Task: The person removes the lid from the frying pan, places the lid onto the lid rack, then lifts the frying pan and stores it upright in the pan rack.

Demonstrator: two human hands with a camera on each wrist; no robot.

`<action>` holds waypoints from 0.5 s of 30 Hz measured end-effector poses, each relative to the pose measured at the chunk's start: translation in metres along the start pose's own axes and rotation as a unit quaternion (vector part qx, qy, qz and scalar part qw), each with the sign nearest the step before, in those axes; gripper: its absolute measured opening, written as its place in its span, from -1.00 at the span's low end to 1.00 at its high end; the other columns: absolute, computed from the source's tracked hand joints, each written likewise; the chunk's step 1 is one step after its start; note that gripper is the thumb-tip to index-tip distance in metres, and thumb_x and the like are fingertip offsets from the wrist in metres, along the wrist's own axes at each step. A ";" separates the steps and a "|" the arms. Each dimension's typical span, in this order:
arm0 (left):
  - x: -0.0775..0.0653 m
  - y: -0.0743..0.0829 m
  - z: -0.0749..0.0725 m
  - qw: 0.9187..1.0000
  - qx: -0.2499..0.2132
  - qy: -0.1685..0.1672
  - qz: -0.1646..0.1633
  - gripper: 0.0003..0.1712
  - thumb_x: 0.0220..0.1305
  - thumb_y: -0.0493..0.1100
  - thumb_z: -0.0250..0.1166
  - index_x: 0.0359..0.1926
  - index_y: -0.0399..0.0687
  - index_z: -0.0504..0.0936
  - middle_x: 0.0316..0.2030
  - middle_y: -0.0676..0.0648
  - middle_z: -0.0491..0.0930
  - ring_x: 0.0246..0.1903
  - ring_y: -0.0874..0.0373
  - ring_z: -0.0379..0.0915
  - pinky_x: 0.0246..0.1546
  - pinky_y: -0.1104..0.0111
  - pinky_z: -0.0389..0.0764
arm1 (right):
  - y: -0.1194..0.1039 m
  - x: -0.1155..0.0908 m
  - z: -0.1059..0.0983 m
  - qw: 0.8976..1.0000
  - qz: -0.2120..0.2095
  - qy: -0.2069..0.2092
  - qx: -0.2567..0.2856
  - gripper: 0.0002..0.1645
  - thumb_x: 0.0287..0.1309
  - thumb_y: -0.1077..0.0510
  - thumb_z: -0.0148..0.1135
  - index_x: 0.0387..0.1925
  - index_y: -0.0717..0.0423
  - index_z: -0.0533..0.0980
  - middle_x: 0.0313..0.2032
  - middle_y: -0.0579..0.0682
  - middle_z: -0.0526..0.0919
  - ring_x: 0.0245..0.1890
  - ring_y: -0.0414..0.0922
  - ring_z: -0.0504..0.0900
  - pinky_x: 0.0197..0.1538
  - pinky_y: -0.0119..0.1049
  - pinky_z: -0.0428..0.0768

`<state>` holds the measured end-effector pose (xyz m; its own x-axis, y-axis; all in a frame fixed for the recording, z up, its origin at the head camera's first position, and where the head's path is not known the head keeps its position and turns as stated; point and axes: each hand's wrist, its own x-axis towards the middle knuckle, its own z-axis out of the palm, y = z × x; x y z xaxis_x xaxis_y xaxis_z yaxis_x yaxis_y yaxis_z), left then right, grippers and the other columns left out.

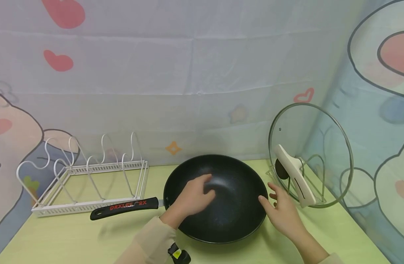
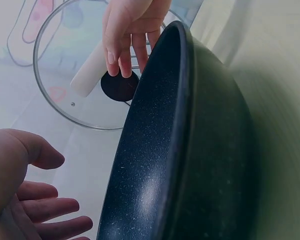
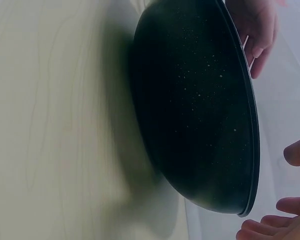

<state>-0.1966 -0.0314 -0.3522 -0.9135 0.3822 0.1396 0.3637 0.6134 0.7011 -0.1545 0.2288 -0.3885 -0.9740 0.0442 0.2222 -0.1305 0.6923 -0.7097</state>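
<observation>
A black wok [image 1: 231,205] with a long black handle [image 1: 126,208] sits on the table, its handle pointing left. My left hand [image 1: 196,196] hovers over the wok's interior, thumb and fingers apart, holding nothing. Beside the wok's right rim is my right hand [image 1: 284,214], fingers loosely bent and fingertips right at the edge in the head view. In the left wrist view, the right hand [image 2: 135,30] shows beyond the wok's far rim. The right wrist view looks at the dark, speckled outer side of the wok [image 3: 195,110].
A white wire rack [image 1: 73,209] with several upright loops stands at the left. At the right, a glass lid with a cream handle [image 1: 296,178] leans upright on a wire stand [image 1: 323,172]. A printed cloth [image 1: 162,73] hangs behind the light green table [image 1: 73,242].
</observation>
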 end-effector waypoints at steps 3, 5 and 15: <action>-0.003 -0.003 -0.001 1.000 0.003 0.010 -0.003 -0.40 0.22 -0.17 0.10 0.28 -0.30 0.33 0.21 -0.23 0.44 0.21 -0.08 0.37 0.16 0.04 0.44 | 0.000 0.000 0.001 1.000 0.010 -0.007 0.005 -0.27 0.32 -0.05 0.05 0.34 0.31 0.15 0.28 0.33 0.27 0.17 0.26 0.44 0.12 0.08 0.50; -0.005 -0.004 -0.002 1.000 0.008 0.018 -0.005 -0.40 0.22 -0.17 0.10 0.28 -0.28 0.34 0.21 -0.23 0.44 0.21 -0.08 0.37 0.17 0.04 0.44 | 0.000 0.000 0.001 1.000 0.018 -0.012 0.009 -0.26 0.32 -0.06 0.04 0.35 0.30 0.14 0.29 0.31 0.25 0.18 0.25 0.43 0.14 0.08 0.49; -0.013 -0.010 -0.006 0.998 0.025 0.049 0.002 -0.42 0.22 -0.19 0.12 0.26 -0.29 0.37 0.22 -0.23 0.43 0.24 -0.10 0.35 0.20 0.02 0.40 | -0.002 0.001 0.002 0.998 0.046 -0.038 0.037 -0.22 0.33 -0.09 0.02 0.38 0.26 0.06 0.37 0.27 0.16 0.21 0.23 0.42 0.15 0.03 0.50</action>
<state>-0.1893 -0.0463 -0.3570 -0.9243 0.3172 0.2124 0.3746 0.6458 0.6653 -0.1556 0.2260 -0.3884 -0.9933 0.0489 0.1046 -0.0502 0.6333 -0.7723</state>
